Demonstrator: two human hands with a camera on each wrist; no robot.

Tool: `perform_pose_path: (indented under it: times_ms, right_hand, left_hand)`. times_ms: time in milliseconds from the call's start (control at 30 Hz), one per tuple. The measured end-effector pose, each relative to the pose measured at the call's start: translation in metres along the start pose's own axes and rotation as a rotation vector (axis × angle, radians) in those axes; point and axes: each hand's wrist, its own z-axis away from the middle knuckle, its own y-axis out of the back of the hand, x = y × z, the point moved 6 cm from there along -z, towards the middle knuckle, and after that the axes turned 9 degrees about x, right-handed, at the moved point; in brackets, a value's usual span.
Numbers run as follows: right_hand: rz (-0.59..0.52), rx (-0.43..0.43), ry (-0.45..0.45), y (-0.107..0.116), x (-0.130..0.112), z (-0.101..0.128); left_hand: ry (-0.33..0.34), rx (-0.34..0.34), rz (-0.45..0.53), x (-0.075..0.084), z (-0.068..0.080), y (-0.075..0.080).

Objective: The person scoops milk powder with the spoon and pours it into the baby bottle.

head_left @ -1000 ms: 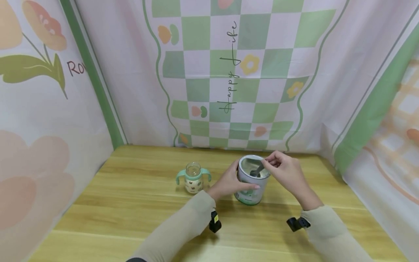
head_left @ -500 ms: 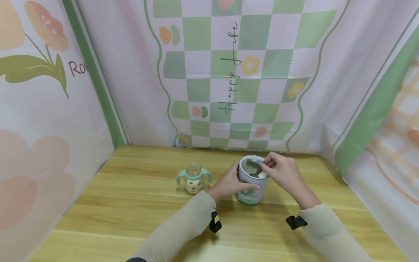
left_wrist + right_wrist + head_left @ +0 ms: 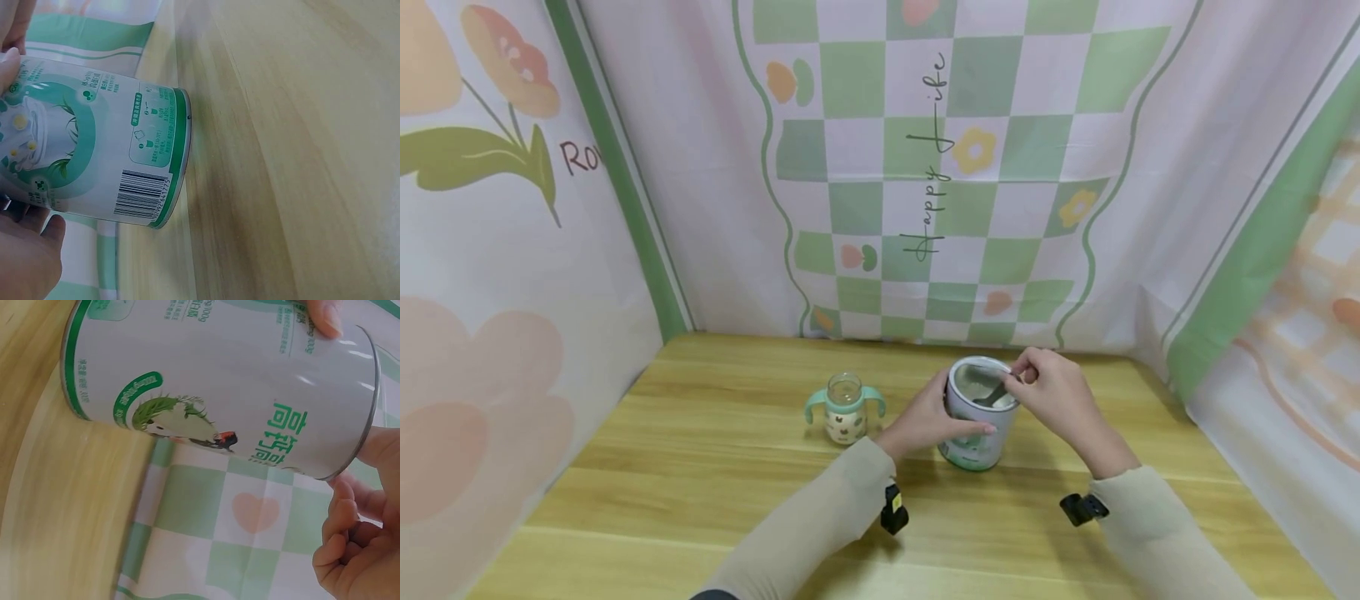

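An open milk powder can, white with green print, stands on the table in the head view. My left hand grips it from the left, thumb across the front. At the right of the rim, my right hand pinches the handle of a grey spoon, whose bowl end is inside the can. The right wrist view shows the curled fingers of that hand beside the can's rim, with the spoon hidden. In the left wrist view the can's barcode side is visible.
Left of the can stands a clear bottle with a mint-green collar and two handles. The wooden table ends at a patterned cloth behind, and more cloth hangs at both sides.
The right hand dipped in toward the can with the spoon, then drew back slightly up and right. More of the spoon shows now than half a second ago. The left hand kept its grip.
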Motion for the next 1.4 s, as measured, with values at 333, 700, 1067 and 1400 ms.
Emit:
perform_pose_path:
  times_ms: [333, 700, 1067, 1400]
  right_hand:
    - [-0.050, -0.047, -0.063, 0.000, 0.007, 0.003]
    - [-0.089, -0.081, -0.100, -0.002, 0.011, 0.005]
    - [-0.097, -0.085, -0.099, 0.001, 0.013, 0.007]
    - [-0.101, -0.093, -0.114, 0.008, 0.016, 0.010]
  left_hand:
    - [0.023, 0.016, -0.010, -0.002, 0.000, 0.000]
    - [-0.020, -0.011, -0.007, 0.000, 0.000, 0.000]
    - [-0.088, -0.041, -0.038, 0.010, 0.002, 0.005]
    - [0.022, 0.006, -0.215, 0.025, 0.008, 0.030]
